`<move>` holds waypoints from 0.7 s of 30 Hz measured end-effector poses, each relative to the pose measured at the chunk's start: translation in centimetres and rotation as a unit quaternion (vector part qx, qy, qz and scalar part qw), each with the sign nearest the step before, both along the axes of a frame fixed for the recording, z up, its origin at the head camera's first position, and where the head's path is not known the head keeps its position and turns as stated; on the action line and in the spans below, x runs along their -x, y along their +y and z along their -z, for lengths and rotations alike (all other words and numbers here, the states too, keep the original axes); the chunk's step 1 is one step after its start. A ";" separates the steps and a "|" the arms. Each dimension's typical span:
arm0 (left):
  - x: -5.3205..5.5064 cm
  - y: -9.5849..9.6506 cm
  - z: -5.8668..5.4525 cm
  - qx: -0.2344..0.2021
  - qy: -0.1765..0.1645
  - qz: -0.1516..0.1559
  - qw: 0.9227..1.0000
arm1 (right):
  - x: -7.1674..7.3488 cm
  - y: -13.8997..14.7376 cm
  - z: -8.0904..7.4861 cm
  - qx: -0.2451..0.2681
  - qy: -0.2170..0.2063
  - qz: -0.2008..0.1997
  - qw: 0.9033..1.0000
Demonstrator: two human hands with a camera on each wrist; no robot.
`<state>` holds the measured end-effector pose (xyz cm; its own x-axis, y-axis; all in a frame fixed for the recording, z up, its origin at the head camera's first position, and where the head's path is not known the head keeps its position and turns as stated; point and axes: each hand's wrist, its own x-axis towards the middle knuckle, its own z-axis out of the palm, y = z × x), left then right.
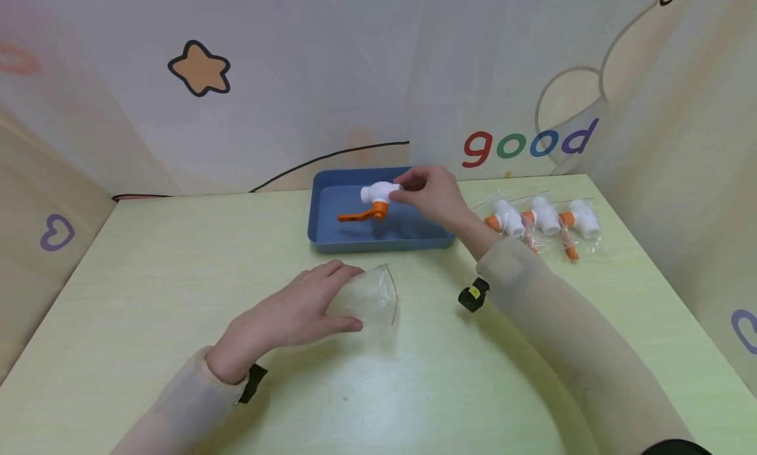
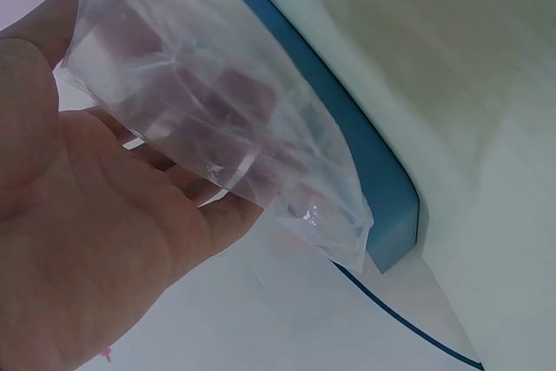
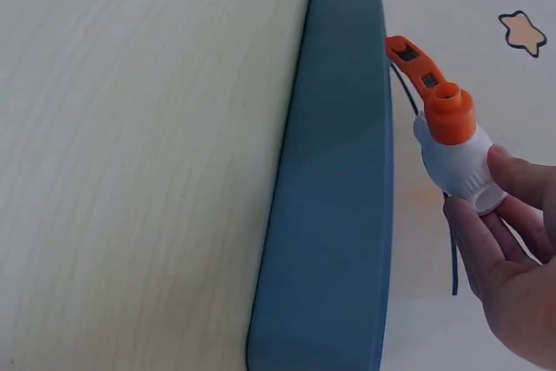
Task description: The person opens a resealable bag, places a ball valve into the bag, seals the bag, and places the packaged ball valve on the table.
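Note:
My right hand (image 1: 434, 195) pinches a white plastic ball valve (image 1: 381, 191) by one end, over the blue tray. Its orange lever handle (image 3: 415, 65) points away from the fingers, and in the right wrist view the thumb and fingertips are on the white body (image 3: 460, 162). Nearer the front, my left hand (image 1: 290, 310) holds a clear zip-lock bag (image 1: 369, 294) between thumb and fingers. The bag's red-lined edge faces right. In the left wrist view the see-through bag (image 2: 208, 102) covers part of the fingers, and no valve shows inside it.
The blue tray (image 1: 378, 246) stands at the back of the pale table (image 1: 177, 264), near the curtain wall. To its right lie three bagged white-and-orange valves (image 1: 545, 216) side by side. Curtains (image 1: 698, 179) border the table at the back and sides.

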<state>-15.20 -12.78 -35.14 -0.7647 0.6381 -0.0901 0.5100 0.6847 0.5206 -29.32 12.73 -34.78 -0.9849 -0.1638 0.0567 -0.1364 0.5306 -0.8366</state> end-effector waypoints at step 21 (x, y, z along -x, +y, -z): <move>0.5 -0.8 0.1 0.012 0.004 -0.025 1.000 | -4.3 4.0 -1.3 0.047 0.012 0.009 0.999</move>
<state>-15.69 -13.59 -35.27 -0.7964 0.5966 -0.0993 0.4783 0.7218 0.5002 -25.05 16.76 -33.49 -0.9859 -0.1381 0.0944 -0.1475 0.4518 -0.8798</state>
